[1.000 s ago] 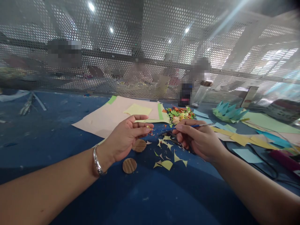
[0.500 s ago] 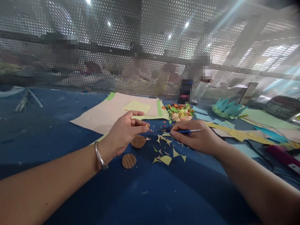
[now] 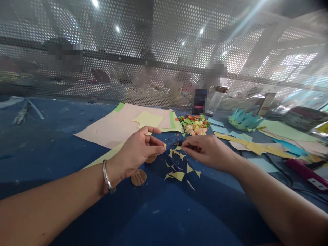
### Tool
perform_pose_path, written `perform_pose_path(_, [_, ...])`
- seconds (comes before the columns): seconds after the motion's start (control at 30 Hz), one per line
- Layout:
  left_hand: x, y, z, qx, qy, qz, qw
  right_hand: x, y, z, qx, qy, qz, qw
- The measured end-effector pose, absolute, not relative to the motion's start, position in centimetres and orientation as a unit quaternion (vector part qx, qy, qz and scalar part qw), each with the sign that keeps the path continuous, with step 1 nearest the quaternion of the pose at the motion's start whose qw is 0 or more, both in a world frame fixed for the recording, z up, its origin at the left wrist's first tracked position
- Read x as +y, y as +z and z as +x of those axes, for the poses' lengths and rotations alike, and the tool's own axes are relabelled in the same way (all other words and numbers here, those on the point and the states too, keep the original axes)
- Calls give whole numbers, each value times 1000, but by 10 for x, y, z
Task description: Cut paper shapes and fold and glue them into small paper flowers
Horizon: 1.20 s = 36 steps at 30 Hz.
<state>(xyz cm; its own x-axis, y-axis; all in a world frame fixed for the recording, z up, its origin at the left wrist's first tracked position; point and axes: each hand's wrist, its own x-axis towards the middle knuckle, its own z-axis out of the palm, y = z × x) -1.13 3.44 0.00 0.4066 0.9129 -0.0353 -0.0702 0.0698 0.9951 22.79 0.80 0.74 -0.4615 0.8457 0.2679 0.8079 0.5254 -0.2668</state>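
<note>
Between the thumb and fingers of my left hand (image 3: 138, 148) a tiny yellow scrap (image 3: 165, 146) is pinched. Its kind is too small to make out. My right hand (image 3: 210, 152) is closed low over the table, fingertips beside a dark tool (image 3: 178, 142) that is partly hidden. What those fingers hold, if anything, does not show. Yellow paper offcuts (image 3: 178, 176) lie between and in front of the hands. One brown ribbed disc (image 3: 138, 177) rests below my left hand, and another disc (image 3: 151, 159) is half covered by it. A slender silver piece (image 3: 191, 185) lies near the offcuts.
Pink paper (image 3: 110, 126) with a yellow sheet (image 3: 150, 120) is at the back. Beyond my right hand stands a pile of folded paper pieces (image 3: 194, 123). To the right are a spiky blue paper form (image 3: 243, 119), paper strips (image 3: 256, 147) and a purple power strip (image 3: 304, 174).
The thin blue rod that was in my right hand no longer shows there. A slender silver piece now lies on the table. My left hand has moved slightly nearer, still pinching the scrap.
</note>
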Motion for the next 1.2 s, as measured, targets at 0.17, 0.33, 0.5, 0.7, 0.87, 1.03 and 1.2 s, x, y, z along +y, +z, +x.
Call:
perform_pose_path(0.17, [28, 0, -7, 373, 385, 565, 627, -1, 8, 212, -822, 151, -472, 279])
perform_pose_path(0.33, [25, -2, -5, 381, 391, 594, 591, -4, 5, 202, -802, 210, -463, 313])
perform_pose_path(0.5, [26, -5, -7, 363, 400, 654, 530, -6, 4, 198, -785, 247, -461, 333])
perform_pose_path(0.7, [23, -7, -8, 351, 391, 711, 468, -8, 4, 192, -793, 246, -453, 324])
perform_pose_path(0.87, [20, -7, -7, 340, 390, 744, 423, -9, 3, 189, -794, 233, -460, 322])
perform_pose_path(1.03, [17, -7, -6, 344, 388, 765, 381, -9, 3, 187, -793, 223, -468, 322])
perform_pose_path(1.2, [15, -6, -5, 343, 384, 777, 363, -10, 4, 186, -797, 216, -465, 319])
